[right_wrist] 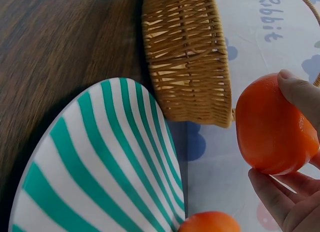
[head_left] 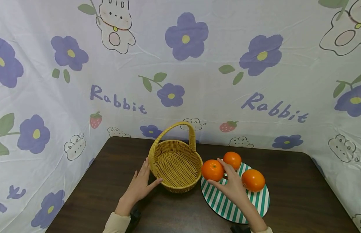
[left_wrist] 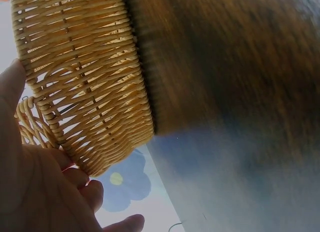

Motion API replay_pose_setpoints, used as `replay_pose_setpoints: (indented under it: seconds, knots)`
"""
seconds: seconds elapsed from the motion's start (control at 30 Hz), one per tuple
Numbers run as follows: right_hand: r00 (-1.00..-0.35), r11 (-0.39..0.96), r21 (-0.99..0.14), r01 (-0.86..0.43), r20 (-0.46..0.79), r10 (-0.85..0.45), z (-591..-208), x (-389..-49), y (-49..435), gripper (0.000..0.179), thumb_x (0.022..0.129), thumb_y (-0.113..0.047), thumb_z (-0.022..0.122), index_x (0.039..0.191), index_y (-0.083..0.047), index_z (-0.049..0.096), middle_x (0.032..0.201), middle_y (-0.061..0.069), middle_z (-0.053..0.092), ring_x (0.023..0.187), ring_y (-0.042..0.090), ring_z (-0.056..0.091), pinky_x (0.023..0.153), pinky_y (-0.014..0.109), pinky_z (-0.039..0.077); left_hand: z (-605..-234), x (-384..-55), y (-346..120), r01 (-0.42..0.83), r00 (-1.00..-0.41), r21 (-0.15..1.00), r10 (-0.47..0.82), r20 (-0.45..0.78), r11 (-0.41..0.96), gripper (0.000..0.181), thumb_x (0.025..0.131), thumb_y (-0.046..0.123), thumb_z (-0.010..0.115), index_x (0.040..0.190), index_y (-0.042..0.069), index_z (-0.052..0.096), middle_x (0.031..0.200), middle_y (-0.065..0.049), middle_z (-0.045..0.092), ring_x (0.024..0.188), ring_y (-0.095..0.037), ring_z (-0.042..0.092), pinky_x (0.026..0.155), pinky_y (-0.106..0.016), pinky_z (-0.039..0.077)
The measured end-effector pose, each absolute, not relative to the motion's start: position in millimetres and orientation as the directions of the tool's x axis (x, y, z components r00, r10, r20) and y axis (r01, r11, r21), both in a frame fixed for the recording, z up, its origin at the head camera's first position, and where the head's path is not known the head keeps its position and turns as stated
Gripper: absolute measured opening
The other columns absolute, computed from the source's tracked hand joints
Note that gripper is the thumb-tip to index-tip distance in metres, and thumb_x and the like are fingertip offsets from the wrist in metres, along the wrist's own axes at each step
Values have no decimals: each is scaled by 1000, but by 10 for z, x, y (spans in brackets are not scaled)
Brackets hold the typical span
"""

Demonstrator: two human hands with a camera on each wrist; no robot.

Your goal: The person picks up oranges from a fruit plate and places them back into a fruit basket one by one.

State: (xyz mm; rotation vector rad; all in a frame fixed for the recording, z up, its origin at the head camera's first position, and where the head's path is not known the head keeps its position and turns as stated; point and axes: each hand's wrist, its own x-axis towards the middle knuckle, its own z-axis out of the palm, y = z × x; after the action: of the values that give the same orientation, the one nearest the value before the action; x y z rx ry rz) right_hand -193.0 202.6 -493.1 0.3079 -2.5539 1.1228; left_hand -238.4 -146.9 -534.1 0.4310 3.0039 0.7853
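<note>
My left hand (head_left: 138,187) rests against the left side of a yellow woven basket (head_left: 178,191), its fingers straight along the outside and the thumb at the front rim. In the left wrist view the thumb and fingertips touch the wicker wall (left_wrist: 85,86). My right hand (head_left: 234,187) holds a glossy orange (head_left: 212,170) between thumb and fingers, raised near the basket's right rim. The right wrist view shows this orange (right_wrist: 272,127) off the plate (right_wrist: 100,157). Two more oranges, one at the back (head_left: 232,160) and one at the right (head_left: 253,180), sit on the plate.
The round plate with green and white stripes (head_left: 221,205) lies right of the basket on a dark wooden table (head_left: 174,216). A tall handle (head_left: 168,129) arches over the basket. Behind hangs a white cloth (head_left: 209,81) printed with flowers and rabbits.
</note>
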Motion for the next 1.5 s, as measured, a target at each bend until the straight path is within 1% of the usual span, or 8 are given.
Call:
replay_pose_setpoints:
  seconds: [0.23, 0.37, 0.63, 0.77, 1.07, 1.17, 1.3, 1.5]
  knots:
    - [-924, 643, -693, -326, 377, -63, -4905, -1972, 1941, 85, 71, -41, 78, 141, -14, 39, 133, 15, 48, 113, 31, 54, 81, 40, 54, -5322, -2378, -1467, 258, -963, 482, 266, 55, 837, 97, 83, 71, 41, 148, 21, -9, 155, 3, -10, 144, -18, 0, 111, -59, 10]
    - [-932, 625, -713, -316, 356, -65, -4902, -1998, 1900, 84, 71, -38, 79, 141, -15, 38, 133, 16, 46, 117, 32, 51, 81, 41, 54, -5315, -2374, -1470, 261, -962, 481, 264, 62, 837, 96, 83, 70, 42, 149, 19, -6, 155, 2, -9, 144, -18, 1, 111, -59, 10]
    - [-927, 623, -708, -333, 365, -81, -4898, -2046, 1826, 82, 72, -37, 79, 141, -17, 39, 130, 14, 49, 113, 29, 54, 82, 40, 54, -5317, -2373, -1469, 259, -963, 476, 266, 53, 841, 96, 84, 70, 42, 149, 19, -7, 155, 2, -9, 143, -17, -1, 111, -59, 11]
    - [-933, 615, -720, -323, 353, -77, -4895, -2064, 1790, 82, 72, -37, 79, 141, -18, 39, 130, 13, 50, 112, 29, 54, 83, 41, 53, -5313, -2374, -1466, 257, -962, 482, 271, 41, 838, 96, 84, 70, 42, 148, 20, -8, 155, 4, -11, 143, -16, -2, 111, -58, 10]
    - [-932, 608, -724, -326, 354, -78, -4893, -2133, 1724, 81, 73, -40, 77, 141, -20, 38, 124, 10, 52, 111, 26, 54, 84, 43, 52, -5313, -2374, -1482, 262, -962, 482, 269, 56, 836, 96, 83, 71, 41, 149, 20, -7, 155, 3, -10, 144, -17, -1, 111, -59, 11]
    - [-927, 607, -718, -341, 365, -88, -4895, -2158, 1705, 81, 73, -39, 77, 141, -18, 38, 124, 10, 52, 110, 26, 54, 84, 42, 53, -5314, -2373, -1484, 264, -961, 480, 268, 62, 836, 96, 83, 71, 41, 148, 21, -7, 155, 4, -10, 144, -17, 0, 110, -59, 11]
    - [-930, 610, -719, -333, 358, -85, -4900, -2198, 1672, 81, 74, -40, 77, 142, -20, 38, 126, 10, 52, 111, 26, 55, 83, 40, 53, -5314, -2371, -1480, 266, -961, 481, 270, 64, 835, 94, 83, 70, 41, 148, 21, -7, 154, 4, -11, 144, -17, 0, 111, -59, 11]
    - [-925, 595, -723, -352, 364, -105, -4913, -2245, 1596, 81, 74, -37, 77, 142, -18, 38, 127, 13, 50, 112, 28, 54, 84, 43, 52, -5326, -2373, -1477, 271, -960, 476, 271, 69, 837, 94, 84, 71, 41, 148, 21, -7, 155, 4, -11, 144, -19, 1, 110, -59, 12]
